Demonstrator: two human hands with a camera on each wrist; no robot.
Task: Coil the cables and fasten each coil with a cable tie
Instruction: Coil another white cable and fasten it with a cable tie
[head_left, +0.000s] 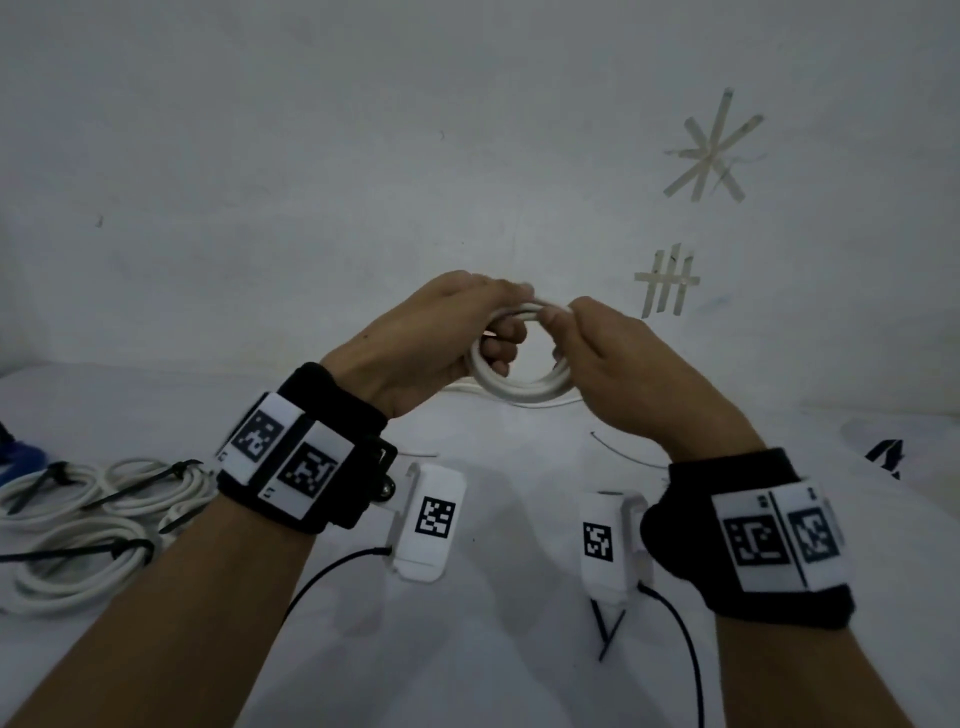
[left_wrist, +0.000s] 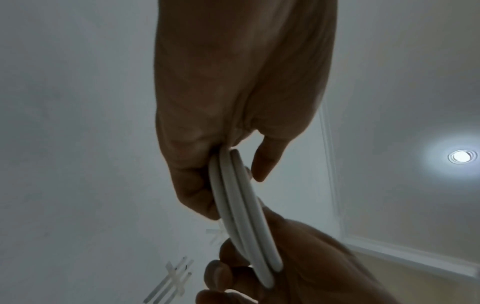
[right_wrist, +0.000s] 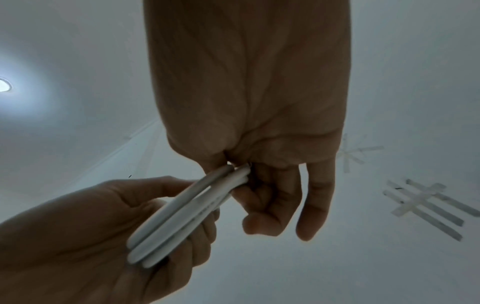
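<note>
We mid-coiling: left hand (head_left: 415, 343) grips coil (head_left: 519, 387), right hand (head_left: 618, 364) pinches loops opposite. Next needs tie (head_left: 608, 631), below grip.

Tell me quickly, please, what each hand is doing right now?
Left hand: fingers curled round the white cable coil.
Right hand: pinching the same coil at its top.

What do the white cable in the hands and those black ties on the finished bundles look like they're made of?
White cable: seemingly a soft plastic or rubbery jacket, smooth and matte, since it bends into round loops without kinking. What lies inside cannot be seen.

Black ties on the finished bundles: probably stiff plastic such as nylon; they are thin flat strips whose loose tails stick out straight.
</note>
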